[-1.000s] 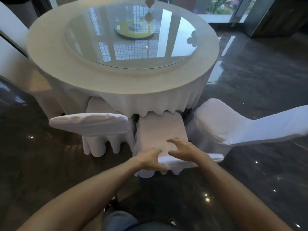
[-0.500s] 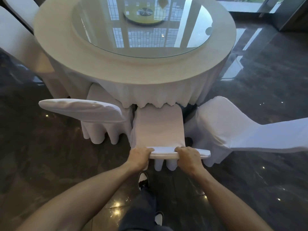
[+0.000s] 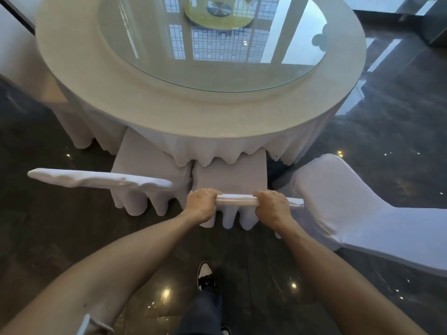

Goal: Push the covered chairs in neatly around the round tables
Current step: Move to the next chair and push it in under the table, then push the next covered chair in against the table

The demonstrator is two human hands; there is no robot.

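Observation:
A white-covered chair (image 3: 229, 176) stands in front of me, its seat partly under the skirt of the round table (image 3: 169, 110). My left hand (image 3: 201, 204) grips the left part of the chair's top rail and my right hand (image 3: 272, 205) grips the right part, fingers curled over it. A second covered chair (image 3: 101, 180) sits to the left, seat tucked under the cloth. A third covered chair (image 3: 350, 209) stands to the right, turned away from the table and pulled out.
A glass turntable (image 3: 212, 42) lies on the tabletop. Dark polished floor (image 3: 48, 238) surrounds the table. My shoe (image 3: 205, 276) is on the floor behind the middle chair. More white-covered furniture (image 3: 17, 56) stands at the far left.
Both hands went from resting on the chair's back to gripping its top rail. The chair's seat has slid further under the tablecloth, and I have stepped closer to the table.

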